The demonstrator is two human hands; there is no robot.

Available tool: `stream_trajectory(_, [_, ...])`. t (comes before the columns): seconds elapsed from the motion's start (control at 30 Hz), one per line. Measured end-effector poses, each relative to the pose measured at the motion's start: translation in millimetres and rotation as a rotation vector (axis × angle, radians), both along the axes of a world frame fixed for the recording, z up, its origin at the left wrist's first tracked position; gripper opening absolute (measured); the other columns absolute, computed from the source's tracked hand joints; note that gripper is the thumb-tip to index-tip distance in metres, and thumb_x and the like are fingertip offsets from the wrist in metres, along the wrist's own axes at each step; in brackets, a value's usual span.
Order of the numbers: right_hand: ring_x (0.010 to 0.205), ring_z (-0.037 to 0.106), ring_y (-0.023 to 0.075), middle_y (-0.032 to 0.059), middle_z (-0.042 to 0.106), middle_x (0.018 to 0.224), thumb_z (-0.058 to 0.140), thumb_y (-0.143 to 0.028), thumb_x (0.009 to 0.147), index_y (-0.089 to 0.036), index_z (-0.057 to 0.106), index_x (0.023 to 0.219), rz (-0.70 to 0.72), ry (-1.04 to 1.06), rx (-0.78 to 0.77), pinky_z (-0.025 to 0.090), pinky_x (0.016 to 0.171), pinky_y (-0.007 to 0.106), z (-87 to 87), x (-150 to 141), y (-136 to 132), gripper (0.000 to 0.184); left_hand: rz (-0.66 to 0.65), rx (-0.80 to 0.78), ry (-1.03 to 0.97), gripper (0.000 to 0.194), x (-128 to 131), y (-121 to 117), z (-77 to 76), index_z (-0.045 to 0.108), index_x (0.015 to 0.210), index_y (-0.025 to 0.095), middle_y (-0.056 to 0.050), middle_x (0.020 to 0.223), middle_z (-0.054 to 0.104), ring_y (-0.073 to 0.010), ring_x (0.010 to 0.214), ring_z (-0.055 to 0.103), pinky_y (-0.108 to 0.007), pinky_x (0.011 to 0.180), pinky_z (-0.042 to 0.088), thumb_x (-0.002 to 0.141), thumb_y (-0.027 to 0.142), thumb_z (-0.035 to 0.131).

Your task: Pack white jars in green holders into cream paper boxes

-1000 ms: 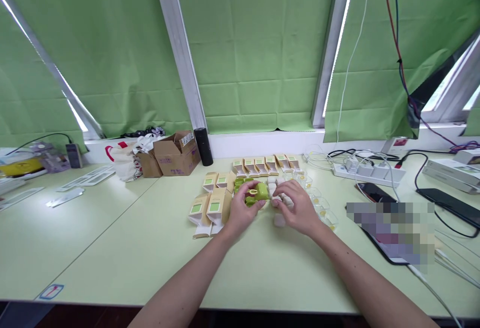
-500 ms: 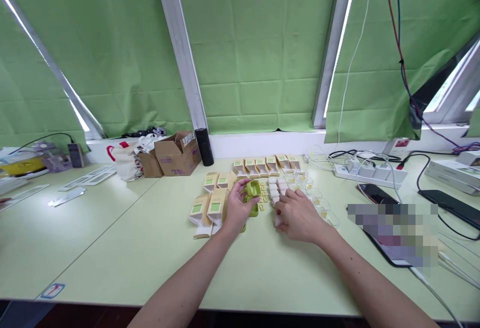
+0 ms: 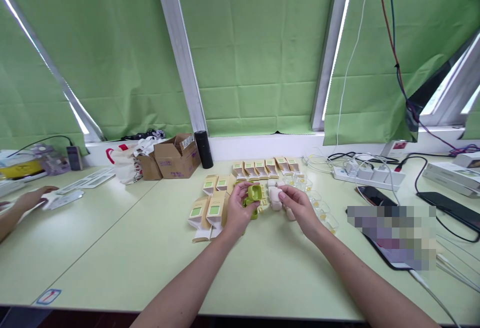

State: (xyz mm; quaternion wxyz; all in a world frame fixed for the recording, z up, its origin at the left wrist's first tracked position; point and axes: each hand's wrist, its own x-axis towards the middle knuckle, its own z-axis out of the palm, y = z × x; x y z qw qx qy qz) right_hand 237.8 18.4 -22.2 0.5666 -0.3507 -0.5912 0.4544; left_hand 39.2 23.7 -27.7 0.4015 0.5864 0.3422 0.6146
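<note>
The green case [image 3: 255, 192] is up above the middle of the table [image 3: 232, 278], in the left hand [image 3: 242, 207]. The thumb and fingers pinch it by its edges, and its hollow side shows. Just to its right, the white case [image 3: 276, 196] is in the right hand [image 3: 301, 208], pinched between the thumb and the fingers. The two cases are near each other but do not touch.

To do this well, I think both pinches should be soft but steady. Keep the left fingers on the rim so the hollow stays free, and turn the white case the right way round before the two meet. A hard squeeze could make one slip.

Little yellow rings [image 3: 262, 208] lie between the hands, so a low wrist might push them about. More white cases [image 3: 291, 214] sit under the right hand, which partly hides them. Clear cups [image 3: 325, 214] are close on the right and could get bumped. Paper boxes [image 3: 218, 209] stand just beside the left hand. Far off to the left is another person's hand [image 3: 34, 198], well apart from all this.
</note>
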Motion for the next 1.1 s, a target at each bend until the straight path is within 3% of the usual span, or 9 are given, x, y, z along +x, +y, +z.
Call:
stream_trajectory(0.13, [0.064, 0.053, 0.0168, 0.0023, 0.064, 0.076, 0.081, -0.064, 0.077, -0.022, 0.073, 0.090, 0.058, 0.208, -0.106, 0.046, 0.062, 0.031, -1.4, -5.2, 1.5, 0.045, -0.008, 0.008, 0.037, 0.047, 1.6, -4.5, 1.7, 0.058, 0.116, 0.022, -0.012, 0.132, 0.073, -0.0253, 0.123, 0.069, -0.042, 0.106, 0.054, 0.074, 0.009, 0.075])
stream_trajectory(0.3, [0.062, 0.048, 0.0148, 0.0014, 0.060, 0.076, 0.085, -0.060, 0.075, -0.021, 0.073, 0.090, 0.116, 0.293, -0.143, 0.043, 0.061, 0.031, 0.8, -7.9, 0.7, 0.043, -0.016, 0.021, 0.045, 0.046, 3.2, -6.7, 2.4, 0.059, 0.115, 0.022, -0.012, 0.131, 0.073, -0.0257, 0.124, 0.068, -0.042, 0.105, 0.053, 0.074, 0.007, 0.073])
stream_trajectory(0.63, [0.066, 0.052, 0.0137, 0.0011, 0.063, 0.080, 0.087, -0.058, 0.074, -0.020, 0.073, 0.095, 0.109, 0.204, -0.101, 0.043, 0.064, 0.029, -3.9, -10.3, -0.4, 0.046, 0.005, 0.069, 0.114, 0.047, 5.4, -9.7, 0.3, 0.060, 0.118, 0.023, -0.010, 0.127, 0.073, -0.0253, 0.123, 0.068, -0.041, 0.104, 0.054, 0.076, 0.005, 0.072])
stream_trajectory(0.87, [0.067, 0.056, 0.0151, 0.0025, 0.069, 0.080, 0.088, -0.061, 0.073, -0.020, 0.074, 0.093, 0.057, 0.139, -0.072, 0.045, 0.065, 0.029, -9.8, -11.4, 2.9, 0.048, 0.099, 0.169, 0.299, 0.049, 3.1, -6.9, -9.4, 0.071, 0.120, 0.026, -0.008, 0.133, 0.061, -0.0255, 0.129, 0.060, -0.040, 0.110, 0.049, 0.076, 0.005, 0.076])
stream_trajectory(1.1, [0.072, 0.063, 0.0180, 0.0043, 0.073, 0.082, 0.089, -0.063, 0.071, -0.019, 0.075, 0.089, 0.024, 0.080, -0.064, 0.048, 0.066, 0.030, -10.5, -11.7, 4.1, 0.049, 0.129, 0.198, 0.343, 0.049, 3.4, -9.6, -7.1, 0.073, 0.119, 0.027, -0.008, 0.129, 0.059, -0.0268, 0.130, 0.057, -0.041, 0.108, 0.051, 0.076, 0.004, 0.077])
